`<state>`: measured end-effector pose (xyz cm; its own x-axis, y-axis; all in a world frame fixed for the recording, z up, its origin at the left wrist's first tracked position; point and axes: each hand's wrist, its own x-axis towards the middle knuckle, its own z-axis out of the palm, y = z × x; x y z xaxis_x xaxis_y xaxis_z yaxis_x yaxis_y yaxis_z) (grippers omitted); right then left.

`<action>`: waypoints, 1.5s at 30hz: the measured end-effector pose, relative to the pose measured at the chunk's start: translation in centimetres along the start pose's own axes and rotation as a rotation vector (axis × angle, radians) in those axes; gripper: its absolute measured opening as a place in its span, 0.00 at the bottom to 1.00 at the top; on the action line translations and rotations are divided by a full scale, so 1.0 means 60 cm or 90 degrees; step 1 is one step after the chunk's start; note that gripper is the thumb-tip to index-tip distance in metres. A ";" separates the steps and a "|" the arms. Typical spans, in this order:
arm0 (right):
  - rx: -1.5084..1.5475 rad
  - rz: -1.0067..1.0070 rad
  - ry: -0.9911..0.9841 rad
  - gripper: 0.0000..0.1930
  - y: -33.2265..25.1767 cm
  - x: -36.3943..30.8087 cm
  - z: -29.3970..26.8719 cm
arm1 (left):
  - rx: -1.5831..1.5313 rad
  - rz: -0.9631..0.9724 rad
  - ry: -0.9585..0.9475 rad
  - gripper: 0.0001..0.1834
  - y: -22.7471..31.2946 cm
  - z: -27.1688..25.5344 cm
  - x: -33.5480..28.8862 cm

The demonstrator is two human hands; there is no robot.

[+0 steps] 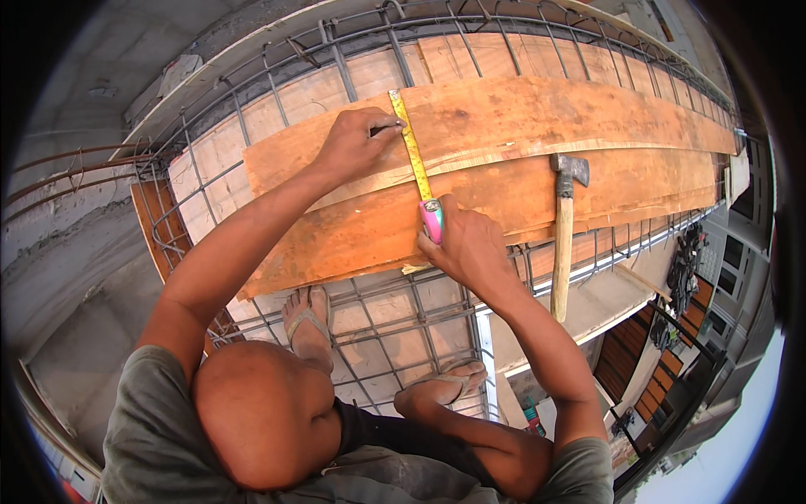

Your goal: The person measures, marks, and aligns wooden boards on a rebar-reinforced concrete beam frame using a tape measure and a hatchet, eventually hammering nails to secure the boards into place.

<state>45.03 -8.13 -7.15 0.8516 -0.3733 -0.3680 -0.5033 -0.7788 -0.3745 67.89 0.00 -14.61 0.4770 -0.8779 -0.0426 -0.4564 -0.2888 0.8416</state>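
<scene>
My right hand [472,244] is closed round a tape measure [433,220] with a pink and teal case. Its yellow blade [413,155] runs out across two overlapping plywood boards [353,244], reaching the far edge of the farther one [537,109]. My left hand [357,144] rests on that farther board, fingers pinched on a short, dark, pencil-like marker [384,129]; its tip is beside the blade. To the right of my right hand, a hammer [563,244] with a pale wooden handle lies with its steel head on the boards, its handle overhanging their near edge.
A grid of steel rebar [378,315] spreads under the boards and around my sandalled feet [309,323]. More bars [336,63] line the far side, before a concrete ledge. At the right, a metal-edged drop [621,319] opens toward lower ground and buildings.
</scene>
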 end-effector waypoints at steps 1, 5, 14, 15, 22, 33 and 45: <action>0.003 -0.001 0.002 0.18 0.000 0.000 0.001 | 0.002 -0.002 0.002 0.11 0.000 0.000 -0.001; 0.000 -0.004 0.006 0.18 0.001 0.000 0.002 | -0.002 -0.011 0.010 0.11 0.001 -0.001 -0.002; -0.020 -0.023 -0.022 0.26 0.004 0.003 -0.007 | 0.023 0.020 0.022 0.10 -0.007 0.008 -0.004; 0.007 -0.012 -0.045 0.29 0.004 0.006 -0.012 | 0.024 0.019 0.021 0.10 -0.010 0.010 -0.004; 0.225 0.123 0.080 0.23 0.070 0.027 -0.038 | 0.032 0.059 0.035 0.09 -0.013 0.018 -0.005; -0.164 0.286 0.248 0.21 0.210 -0.050 -0.066 | 0.026 0.022 0.042 0.08 -0.009 0.018 -0.009; 0.480 0.258 0.117 0.17 0.241 -0.127 -0.077 | -0.001 0.049 0.050 0.08 -0.010 0.022 -0.009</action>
<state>31.94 -18.90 -5.84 0.5638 -0.6752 -0.4756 -0.6792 -0.0515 -0.7321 66.91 0.12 -15.83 0.4977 -0.8650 0.0637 -0.4923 -0.2213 0.8418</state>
